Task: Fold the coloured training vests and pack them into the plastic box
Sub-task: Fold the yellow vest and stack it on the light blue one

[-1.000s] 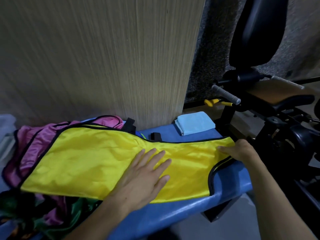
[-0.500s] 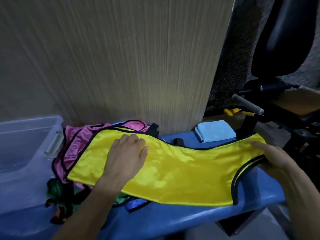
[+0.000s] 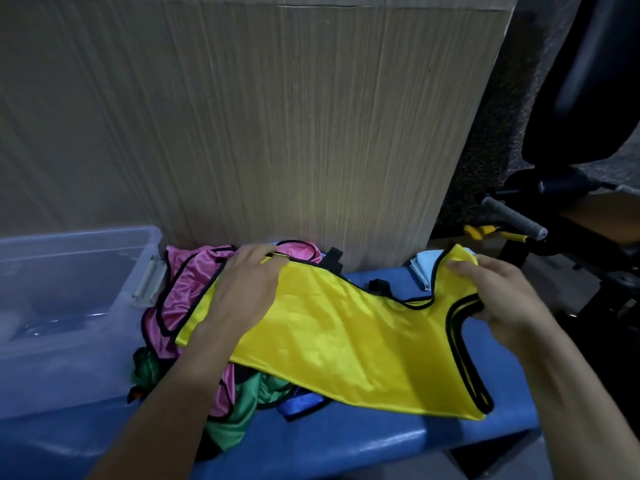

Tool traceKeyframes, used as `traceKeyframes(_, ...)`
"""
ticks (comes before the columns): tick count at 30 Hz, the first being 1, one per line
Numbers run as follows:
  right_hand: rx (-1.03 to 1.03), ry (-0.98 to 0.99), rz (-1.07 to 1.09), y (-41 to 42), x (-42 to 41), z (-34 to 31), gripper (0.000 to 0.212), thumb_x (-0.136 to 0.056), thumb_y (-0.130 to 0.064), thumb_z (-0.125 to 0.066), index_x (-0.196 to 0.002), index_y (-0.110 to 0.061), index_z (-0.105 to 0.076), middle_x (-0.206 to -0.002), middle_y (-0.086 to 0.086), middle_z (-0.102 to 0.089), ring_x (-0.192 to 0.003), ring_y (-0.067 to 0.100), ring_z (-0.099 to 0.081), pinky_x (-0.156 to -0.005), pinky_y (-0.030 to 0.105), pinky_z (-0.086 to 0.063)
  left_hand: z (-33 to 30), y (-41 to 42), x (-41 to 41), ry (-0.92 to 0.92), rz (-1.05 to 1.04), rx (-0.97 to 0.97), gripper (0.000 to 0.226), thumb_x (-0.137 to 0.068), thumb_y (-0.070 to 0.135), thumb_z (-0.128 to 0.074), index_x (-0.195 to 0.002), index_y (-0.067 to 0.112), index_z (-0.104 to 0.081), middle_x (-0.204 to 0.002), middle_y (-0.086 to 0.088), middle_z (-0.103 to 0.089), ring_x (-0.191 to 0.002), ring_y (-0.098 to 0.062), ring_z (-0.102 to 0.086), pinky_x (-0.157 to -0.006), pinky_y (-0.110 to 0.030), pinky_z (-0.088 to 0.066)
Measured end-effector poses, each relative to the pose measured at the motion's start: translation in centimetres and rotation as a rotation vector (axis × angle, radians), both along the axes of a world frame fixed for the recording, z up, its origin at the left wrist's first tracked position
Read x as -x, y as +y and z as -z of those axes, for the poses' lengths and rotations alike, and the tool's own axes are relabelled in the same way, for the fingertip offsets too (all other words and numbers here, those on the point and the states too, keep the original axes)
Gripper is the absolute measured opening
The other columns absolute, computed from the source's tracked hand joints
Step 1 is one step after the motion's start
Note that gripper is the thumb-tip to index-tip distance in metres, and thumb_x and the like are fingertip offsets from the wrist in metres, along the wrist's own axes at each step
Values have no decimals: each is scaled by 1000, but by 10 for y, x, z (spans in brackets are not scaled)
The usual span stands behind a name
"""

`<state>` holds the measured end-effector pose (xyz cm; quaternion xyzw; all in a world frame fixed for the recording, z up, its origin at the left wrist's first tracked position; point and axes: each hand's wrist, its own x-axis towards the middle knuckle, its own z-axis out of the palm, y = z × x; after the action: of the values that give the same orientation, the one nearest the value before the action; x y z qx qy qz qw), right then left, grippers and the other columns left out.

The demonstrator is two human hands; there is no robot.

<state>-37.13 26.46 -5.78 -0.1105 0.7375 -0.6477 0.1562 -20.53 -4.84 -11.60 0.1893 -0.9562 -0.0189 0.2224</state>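
Shiny yellow black-trimmed vest [image 3: 332,341] lies across the blue padded desk [image 3: 346,445]. Left hand [image 3: 247,292] grips its nine-o'clock edge, right hand [image 3: 498,299] pinches the three-o'clock shoulder, probably readying a fold.

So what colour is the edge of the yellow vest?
Black trim on the yellow vest, clearest in the head view.

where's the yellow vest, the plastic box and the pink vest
yellow vest [image 3: 332,327], head view, middle of the flat panel
plastic box [image 3: 79,237], head view, far rim
pink vest [image 3: 187,271], head view, bunched fabric left of the left hand
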Motion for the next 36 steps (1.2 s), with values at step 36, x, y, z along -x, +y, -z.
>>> traceKeyframes(36,87,66,-545,-234,-104,30,43,-91,3,-61,-131,-10,-53,-92,8,-67,-81,18,-62,-80,42,-54,-31,-37,-9,303,-58,-967,54,-104,47,-47,-81,2,-63,-74,2,-57,-71,-12,-52,-68,-33,-39)
